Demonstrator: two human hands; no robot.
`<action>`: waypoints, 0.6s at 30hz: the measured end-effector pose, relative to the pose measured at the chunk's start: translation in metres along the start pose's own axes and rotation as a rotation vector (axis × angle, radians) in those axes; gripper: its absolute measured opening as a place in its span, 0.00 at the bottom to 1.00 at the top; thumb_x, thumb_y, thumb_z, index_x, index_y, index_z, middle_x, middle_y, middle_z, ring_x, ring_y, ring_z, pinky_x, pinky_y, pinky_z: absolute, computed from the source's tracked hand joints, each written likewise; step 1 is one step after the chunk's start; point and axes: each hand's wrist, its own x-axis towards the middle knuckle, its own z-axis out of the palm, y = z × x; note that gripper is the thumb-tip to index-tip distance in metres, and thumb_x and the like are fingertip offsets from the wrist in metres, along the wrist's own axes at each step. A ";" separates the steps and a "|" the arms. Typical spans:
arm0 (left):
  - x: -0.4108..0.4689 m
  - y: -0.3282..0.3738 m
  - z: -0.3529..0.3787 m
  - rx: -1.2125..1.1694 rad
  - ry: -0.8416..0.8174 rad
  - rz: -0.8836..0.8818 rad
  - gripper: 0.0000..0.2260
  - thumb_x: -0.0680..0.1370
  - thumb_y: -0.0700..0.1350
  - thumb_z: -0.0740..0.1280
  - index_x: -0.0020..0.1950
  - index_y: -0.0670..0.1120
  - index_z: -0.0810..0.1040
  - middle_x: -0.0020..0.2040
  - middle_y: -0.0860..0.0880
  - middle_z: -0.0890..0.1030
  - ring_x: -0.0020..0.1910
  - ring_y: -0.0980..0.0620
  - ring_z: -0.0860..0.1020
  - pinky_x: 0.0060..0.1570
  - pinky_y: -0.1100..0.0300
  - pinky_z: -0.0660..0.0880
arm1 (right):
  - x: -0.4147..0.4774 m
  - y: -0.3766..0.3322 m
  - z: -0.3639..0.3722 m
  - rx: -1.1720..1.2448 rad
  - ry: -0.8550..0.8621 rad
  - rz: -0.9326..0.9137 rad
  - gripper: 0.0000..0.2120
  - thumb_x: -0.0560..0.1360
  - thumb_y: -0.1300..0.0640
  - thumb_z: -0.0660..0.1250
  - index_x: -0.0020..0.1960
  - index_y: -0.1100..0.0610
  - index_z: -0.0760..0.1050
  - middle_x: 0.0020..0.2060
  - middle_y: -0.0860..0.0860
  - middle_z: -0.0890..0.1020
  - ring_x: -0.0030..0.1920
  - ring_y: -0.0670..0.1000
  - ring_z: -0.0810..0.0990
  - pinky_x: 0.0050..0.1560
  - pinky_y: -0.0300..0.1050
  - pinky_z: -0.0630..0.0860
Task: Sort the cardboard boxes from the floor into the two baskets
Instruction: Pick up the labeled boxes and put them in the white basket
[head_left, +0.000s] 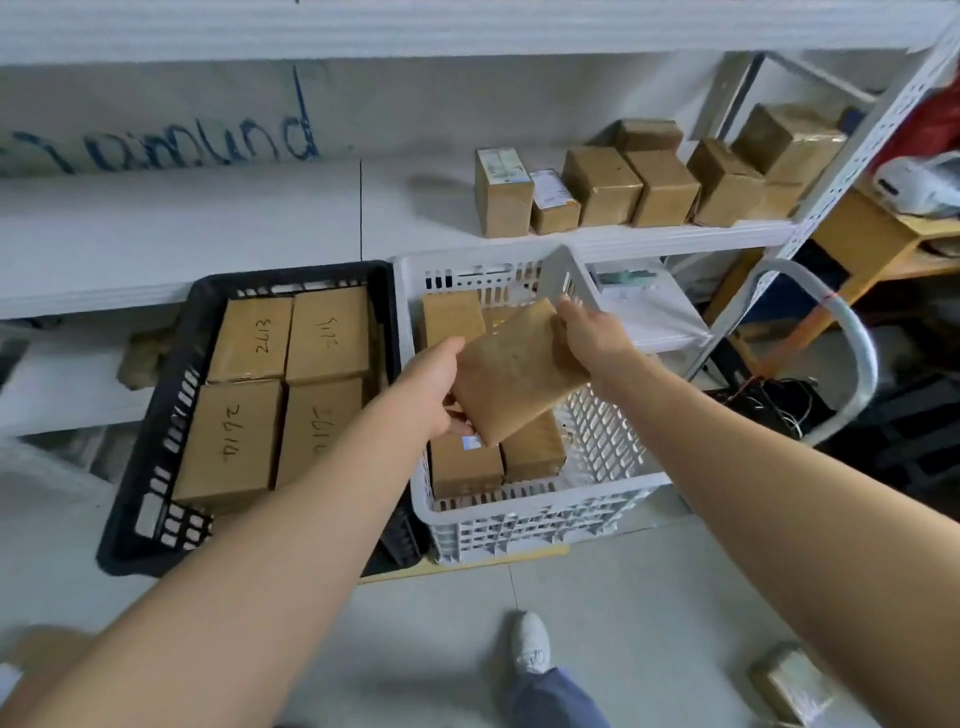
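On the near floor (623, 597) a shoe (530, 644) stands at the middle, and a loose box (795, 686) lies by the right edge, well apart from the baskets. Farther in, both bare arms reach forward to one box (514, 374), held tilted in the air above the white basket (524, 512). The left hand (436, 384) grips its near left end, thumb on top and fingers (460, 415) curled underneath. The right hand (587, 332) grips its far right edge, fingers clamped round it. Below the held box, the white basket holds several packed boxes (465, 467). Just beside it on the left, the black basket (156, 467) shows four numbered boxes (249, 338) lying flat in two rows, handwriting on top. Beyond both baskets runs a white shelf (260, 218), and a row of boxes (602, 184) stands at its far right.
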 end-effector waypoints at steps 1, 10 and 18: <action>0.012 -0.001 0.001 -0.003 0.021 -0.025 0.08 0.79 0.51 0.63 0.53 0.47 0.73 0.50 0.42 0.75 0.49 0.42 0.76 0.53 0.36 0.76 | 0.013 0.003 0.003 -0.022 -0.027 0.013 0.23 0.80 0.46 0.56 0.64 0.63 0.73 0.54 0.56 0.75 0.54 0.55 0.73 0.55 0.45 0.68; 0.090 -0.026 0.023 -0.162 0.128 -0.307 0.02 0.80 0.42 0.61 0.48 0.44 0.71 0.52 0.41 0.77 0.55 0.40 0.75 0.59 0.38 0.73 | 0.106 0.029 0.043 -0.318 -0.294 0.035 0.22 0.82 0.49 0.54 0.65 0.63 0.73 0.60 0.60 0.76 0.60 0.58 0.74 0.60 0.45 0.70; 0.132 -0.043 0.018 -0.456 0.281 -0.368 0.07 0.80 0.38 0.60 0.57 0.45 0.66 0.60 0.42 0.71 0.67 0.37 0.67 0.67 0.33 0.62 | 0.158 0.052 0.098 -0.418 -0.364 0.096 0.22 0.80 0.48 0.53 0.68 0.59 0.71 0.64 0.60 0.71 0.63 0.60 0.70 0.67 0.54 0.66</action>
